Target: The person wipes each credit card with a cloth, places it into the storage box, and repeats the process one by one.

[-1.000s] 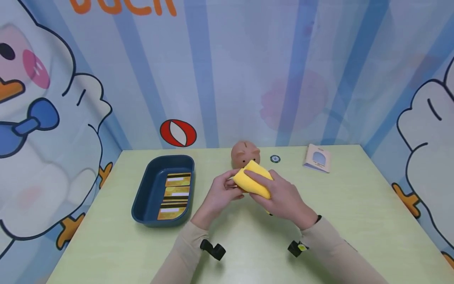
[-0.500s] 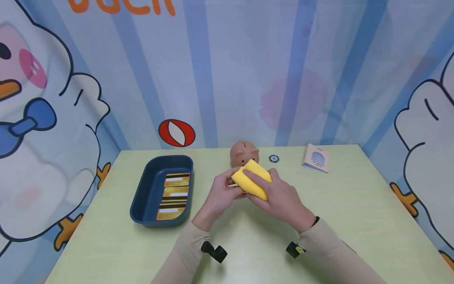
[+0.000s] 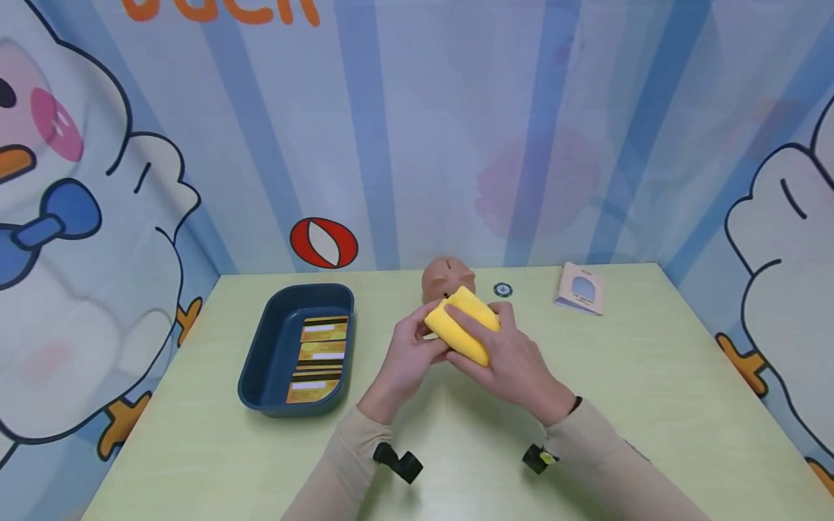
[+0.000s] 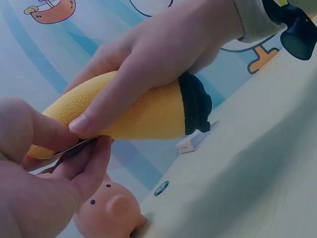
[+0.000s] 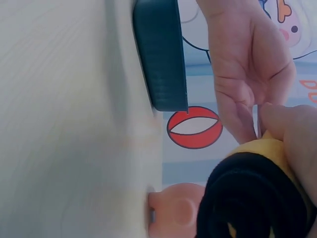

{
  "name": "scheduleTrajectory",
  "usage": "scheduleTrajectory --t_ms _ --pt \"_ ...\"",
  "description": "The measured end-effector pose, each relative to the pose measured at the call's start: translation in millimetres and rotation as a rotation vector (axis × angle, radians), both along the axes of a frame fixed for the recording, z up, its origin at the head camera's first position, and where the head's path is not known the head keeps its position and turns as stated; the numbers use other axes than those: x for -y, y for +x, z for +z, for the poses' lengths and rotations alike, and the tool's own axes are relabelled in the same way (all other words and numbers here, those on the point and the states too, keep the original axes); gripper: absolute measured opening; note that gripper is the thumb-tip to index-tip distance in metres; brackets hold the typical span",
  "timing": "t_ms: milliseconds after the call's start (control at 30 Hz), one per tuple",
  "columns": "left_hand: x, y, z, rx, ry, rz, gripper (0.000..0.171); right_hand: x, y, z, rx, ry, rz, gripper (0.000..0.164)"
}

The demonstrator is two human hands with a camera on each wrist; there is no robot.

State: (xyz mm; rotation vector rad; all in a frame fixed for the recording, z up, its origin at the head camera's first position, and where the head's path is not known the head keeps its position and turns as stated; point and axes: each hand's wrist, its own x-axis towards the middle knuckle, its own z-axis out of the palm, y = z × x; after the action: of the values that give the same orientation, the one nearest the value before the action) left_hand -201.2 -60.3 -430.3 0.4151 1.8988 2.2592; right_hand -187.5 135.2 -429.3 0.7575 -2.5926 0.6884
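A yellow fuzzy fabric roll [image 3: 464, 329] with a black end [image 4: 195, 104] is held up over the table by my right hand [image 3: 521, 365], its fingers wrapped around it. My left hand [image 3: 409, 354] is against the roll's other end. In the left wrist view, its thumb and fingers pinch a thin flat card [image 4: 69, 151] lying along the underside of the yellow fabric. Only the card's edge [image 5: 256, 121] shows in the right wrist view; fingers hide its face. Just behind the roll stands a pink piggy bank [image 3: 446, 276], partly covered by it in the head view.
To the left, a dark blue tray [image 3: 276, 362] holds gold cards [image 3: 314, 391] with black stripes. A round poker chip [image 3: 502, 289] lies right of the piggy bank. Farther right is a small pale pink booklet [image 3: 578, 289]. A printed curtain backs the table.
Both hands stay together around the roll and card. The roll's far end has tipped up slightly, and the pale edge seen between the hands half a second ago is now covered in the head view.
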Motion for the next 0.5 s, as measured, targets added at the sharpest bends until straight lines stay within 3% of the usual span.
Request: scheduleTrajectory --t_ms 500 --pt "0.7 2.8 -1.2 0.026 -0.012 0.037 0.057 -0.9 3.0 -2.4 -0.045 0.054 -0.048 0.066"
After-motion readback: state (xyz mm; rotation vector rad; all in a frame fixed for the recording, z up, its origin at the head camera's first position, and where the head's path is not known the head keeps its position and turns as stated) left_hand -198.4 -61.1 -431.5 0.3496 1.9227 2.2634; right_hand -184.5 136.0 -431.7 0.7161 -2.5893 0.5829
